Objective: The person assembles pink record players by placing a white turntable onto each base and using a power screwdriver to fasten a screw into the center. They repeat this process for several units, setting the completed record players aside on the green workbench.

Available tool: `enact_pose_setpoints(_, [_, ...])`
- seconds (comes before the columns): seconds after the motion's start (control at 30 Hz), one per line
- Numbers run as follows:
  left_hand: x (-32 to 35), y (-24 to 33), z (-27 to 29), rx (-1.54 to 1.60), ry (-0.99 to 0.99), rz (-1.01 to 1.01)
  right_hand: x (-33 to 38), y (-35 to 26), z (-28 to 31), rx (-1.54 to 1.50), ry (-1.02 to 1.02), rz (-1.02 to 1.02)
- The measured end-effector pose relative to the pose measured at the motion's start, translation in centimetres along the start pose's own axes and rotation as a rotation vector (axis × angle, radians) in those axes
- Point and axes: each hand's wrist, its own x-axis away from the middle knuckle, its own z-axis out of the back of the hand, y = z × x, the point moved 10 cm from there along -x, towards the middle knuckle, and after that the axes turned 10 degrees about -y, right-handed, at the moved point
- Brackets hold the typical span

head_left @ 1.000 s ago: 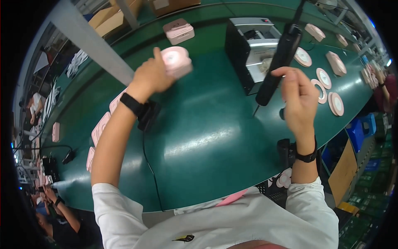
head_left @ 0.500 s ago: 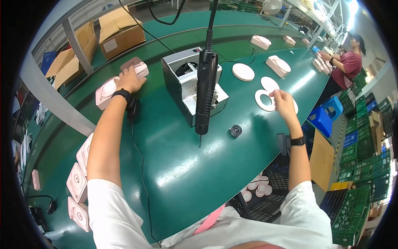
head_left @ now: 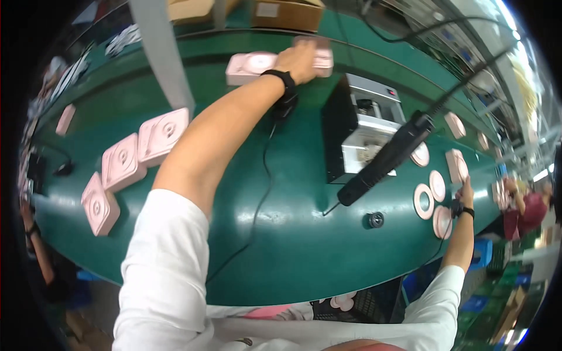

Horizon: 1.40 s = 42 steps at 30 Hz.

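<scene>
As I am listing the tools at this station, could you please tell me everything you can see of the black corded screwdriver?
The corded screwdriver has a long, black, roughly cylindrical body, apparently plastic, with a thin bit below and a black cable above. It slants, bit toward lower left, its body partly overlapping the silver-and-black machine in this view. Nobody holds it; whether the bit touches the green table, I cannot tell.
</scene>
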Motion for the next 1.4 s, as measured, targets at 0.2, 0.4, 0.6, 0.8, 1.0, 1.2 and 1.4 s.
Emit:
enact_pose_setpoints(0.2, [9.7, 3.8, 7.5, 0.096, -0.075, -0.264, -3.7, -0.9, 7.7, -0.161, 0.093, 0.069])
enact_pose_setpoints(0.4, [26.1, 2.7, 10.6, 0.170, -0.399, -0.206, 6.6, -8.5, 2.5, 0.125, 0.291, 0.453])
enact_pose_setpoints(0.6, [36.6, -2.5, 13.7, -0.074, -0.455, -0.068, 23.4, -16.3, 4.5, 0.029, -0.075, 0.664])
enact_pose_setpoints(0.8, [37.4, -0.7, 15.1, -0.254, -0.422, -0.011, 47.7, -17.6, -14.7, -0.206, -0.511, 0.570])
enact_pose_setpoints(1.0, [37.0, 5.5, 9.6, 0.812, -0.200, -0.287, 58.2, -12.2, -39.4, 0.086, -0.956, 0.362])
enact_pose_setpoints(1.2, [37.2, 5.5, 6.0, 0.465, -0.057, -0.292, 56.5, -12.3, -43.9, 0.170, -0.813, 0.421])
enact_pose_setpoints(1.4, [36.2, 4.1, 4.8, 0.519, -0.057, -0.243, 57.8, -20.3, -44.7, -0.045, -0.724, 0.773])
